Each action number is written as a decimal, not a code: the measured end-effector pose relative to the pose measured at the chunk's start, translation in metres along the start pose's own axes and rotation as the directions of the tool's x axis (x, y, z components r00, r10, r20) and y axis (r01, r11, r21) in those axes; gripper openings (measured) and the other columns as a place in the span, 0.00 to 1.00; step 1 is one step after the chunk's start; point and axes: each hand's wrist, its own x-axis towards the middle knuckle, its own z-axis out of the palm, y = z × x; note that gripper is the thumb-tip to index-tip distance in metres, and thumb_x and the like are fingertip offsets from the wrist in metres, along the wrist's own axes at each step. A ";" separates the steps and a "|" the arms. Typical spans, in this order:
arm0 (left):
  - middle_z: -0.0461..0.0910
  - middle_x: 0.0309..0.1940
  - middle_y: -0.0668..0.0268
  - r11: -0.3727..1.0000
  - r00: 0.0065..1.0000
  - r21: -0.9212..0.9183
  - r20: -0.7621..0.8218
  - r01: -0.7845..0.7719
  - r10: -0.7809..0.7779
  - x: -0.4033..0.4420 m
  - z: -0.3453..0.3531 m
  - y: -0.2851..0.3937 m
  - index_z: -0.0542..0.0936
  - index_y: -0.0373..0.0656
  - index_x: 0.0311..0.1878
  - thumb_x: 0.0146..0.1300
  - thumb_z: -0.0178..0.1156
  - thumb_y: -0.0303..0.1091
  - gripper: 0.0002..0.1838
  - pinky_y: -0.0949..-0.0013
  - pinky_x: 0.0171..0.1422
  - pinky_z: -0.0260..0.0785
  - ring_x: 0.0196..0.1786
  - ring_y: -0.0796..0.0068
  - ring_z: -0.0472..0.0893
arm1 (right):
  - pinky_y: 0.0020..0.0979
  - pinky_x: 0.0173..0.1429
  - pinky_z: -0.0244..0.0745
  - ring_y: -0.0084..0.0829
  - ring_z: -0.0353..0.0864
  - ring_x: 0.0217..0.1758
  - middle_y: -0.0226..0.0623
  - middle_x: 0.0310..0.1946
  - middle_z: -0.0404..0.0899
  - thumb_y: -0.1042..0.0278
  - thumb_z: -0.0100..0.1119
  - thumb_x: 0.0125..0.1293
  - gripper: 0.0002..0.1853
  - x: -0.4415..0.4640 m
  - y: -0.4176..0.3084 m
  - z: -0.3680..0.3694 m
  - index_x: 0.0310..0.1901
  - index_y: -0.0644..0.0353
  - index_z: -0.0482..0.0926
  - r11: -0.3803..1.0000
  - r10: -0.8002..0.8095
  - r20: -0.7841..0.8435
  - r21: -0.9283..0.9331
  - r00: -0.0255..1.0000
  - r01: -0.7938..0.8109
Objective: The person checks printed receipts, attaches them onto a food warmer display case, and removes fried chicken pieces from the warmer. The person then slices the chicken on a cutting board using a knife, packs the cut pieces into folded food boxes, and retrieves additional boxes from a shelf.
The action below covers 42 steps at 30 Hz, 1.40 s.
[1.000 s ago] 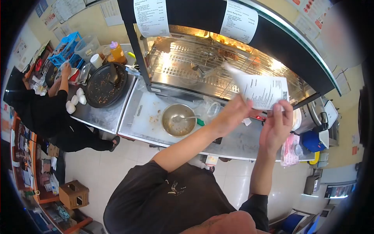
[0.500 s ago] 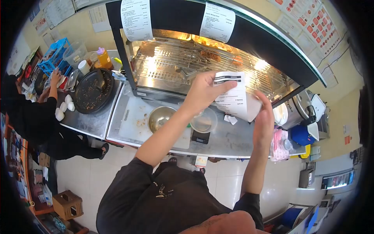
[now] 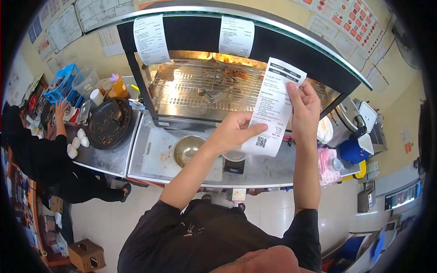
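Note:
A long printed paper receipt (image 3: 275,107) is stretched out in front of the glass food warmer (image 3: 200,93). My left hand (image 3: 236,132) pinches its lower end, with the thumb beside a QR code. Higher up, my right hand (image 3: 305,109) grips the upper right edge, its thumb lying over the print. Two similar receipts hang on the warmer's dark top frame, a left receipt (image 3: 151,40) and a right receipt (image 3: 236,36). Below my left hand, a metal bowl (image 3: 187,151) sits on a white cutting board (image 3: 157,157), and a small black scale (image 3: 234,166) stands beside it.
At the left, a person in black (image 3: 41,145) works at the counter near a large black stone mortar (image 3: 109,129) and several white wrapped pieces (image 3: 77,143). A sauce bottle (image 3: 118,86) stands behind. On the right are a rice cooker (image 3: 341,123) and a pink plastic bag (image 3: 328,166).
The receipt, folded or curled before, is now spread lengthwise. My left hand has moved down to its lower end, while my right hand has risen and taken hold of the upper edge.

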 end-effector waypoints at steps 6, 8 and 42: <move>0.85 0.46 0.61 0.996 0.997 0.041 0.001 -0.082 0.083 0.013 -0.006 -0.002 0.80 0.32 0.55 0.69 0.61 0.28 0.15 0.75 0.50 0.76 0.45 0.80 0.83 | 0.19 0.49 0.73 0.19 0.80 0.45 0.36 0.45 0.83 0.76 0.57 0.70 0.13 0.046 -0.008 -0.008 0.54 0.67 0.75 0.979 -0.142 0.067 -0.134 0.988 0.150; 0.85 0.47 0.63 0.993 0.992 0.007 -0.030 -0.121 0.121 0.028 -0.005 0.000 0.80 0.32 0.56 0.69 0.61 0.28 0.15 0.75 0.51 0.75 0.45 0.80 0.83 | 0.19 0.47 0.73 0.18 0.79 0.44 0.36 0.44 0.83 0.77 0.57 0.69 0.14 0.076 -0.012 -0.010 0.55 0.66 0.74 0.956 -0.204 0.113 -0.190 0.972 0.222; 0.85 0.48 0.61 0.986 0.956 0.018 -0.244 -0.164 0.163 0.088 -0.020 -0.035 0.76 0.32 0.61 0.72 0.57 0.29 0.17 0.77 0.44 0.78 0.44 0.81 0.83 | 0.36 0.54 0.68 0.38 0.76 0.46 0.33 0.43 0.80 0.76 0.61 0.61 0.15 0.177 0.013 -0.046 0.50 0.53 0.84 -0.053 -0.585 0.614 -0.680 0.529 0.731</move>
